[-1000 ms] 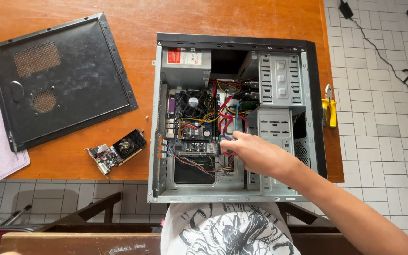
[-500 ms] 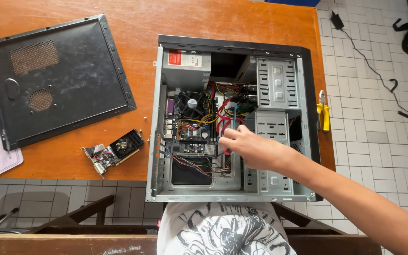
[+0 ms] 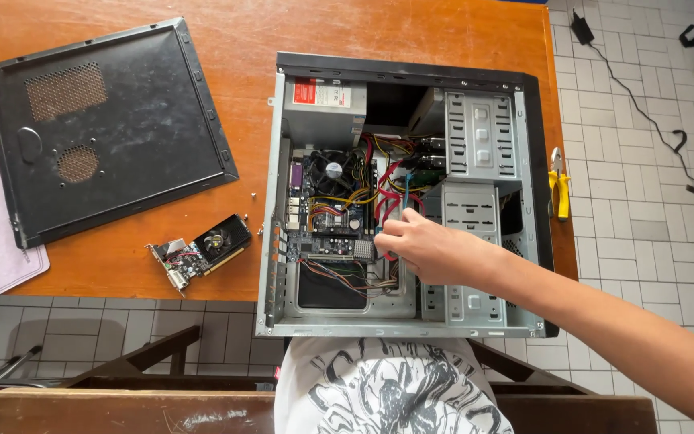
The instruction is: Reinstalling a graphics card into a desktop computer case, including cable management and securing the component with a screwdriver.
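While pinching cables, right hand (image 3: pixel 431 251) probes boxy (steel) computer case (image 3: pixel 475 137).

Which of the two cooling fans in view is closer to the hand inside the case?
The motherboard's black fan, inside the open case just above the right hand. The other fan sits on the loose graphics card, out on the table left of the case.

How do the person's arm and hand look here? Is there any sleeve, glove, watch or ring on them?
Only the right hand shows, with its long forearm entering from the lower right corner. Both are bare: no sleeve, glove or watch is visible on them. I cannot tell about rings, as the fingers are too small. The left hand is out of view. Below, a white shirt with black printed drawing shows.
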